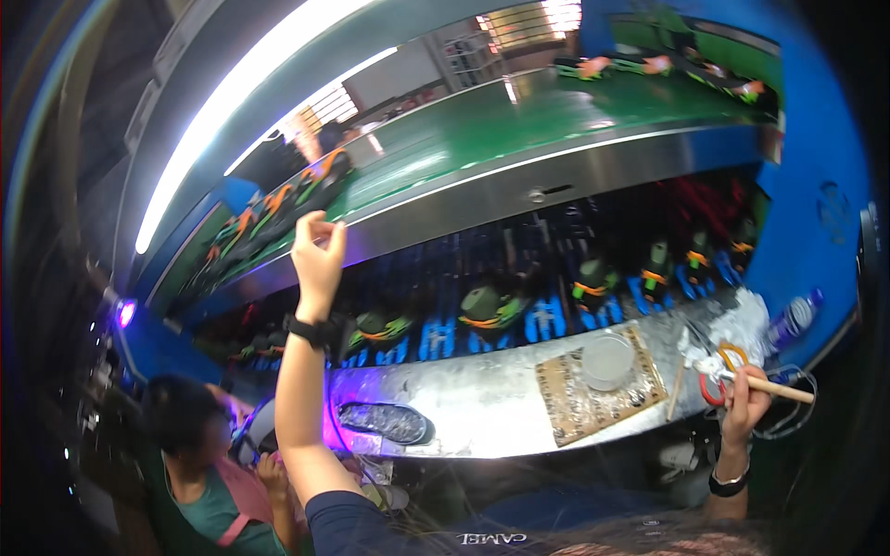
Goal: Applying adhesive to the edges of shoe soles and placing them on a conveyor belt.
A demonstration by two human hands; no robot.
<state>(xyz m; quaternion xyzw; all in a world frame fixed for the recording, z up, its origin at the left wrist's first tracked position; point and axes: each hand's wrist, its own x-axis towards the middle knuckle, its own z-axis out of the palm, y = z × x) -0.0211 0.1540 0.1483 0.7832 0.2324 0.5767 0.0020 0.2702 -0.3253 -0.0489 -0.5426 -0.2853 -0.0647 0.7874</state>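
My left hand (318,259) is raised at the near edge of the green conveyor belt (464,130), close to a row of dark shoes with orange trim (311,185). Its fingers are bent with a gap beside the thumb, and I see nothing held there. Low on the right, my right hand (739,408) is closed round a light wooden handle (783,388) that points to the right. The working end of that tool is too small to make out. Red and orange loops, like scissor handles (712,390), lie just beside these fingers.
A dark shoe sole (385,423) lies on the pale bench (473,403). Right of it, a round translucent lid or dish (608,361) rests on brown cardboard (561,412). Under the belt stand several green-and-black shoes (487,306) on blue supports. A bottle (795,320) and a seated co-worker (199,463) flank the bench.
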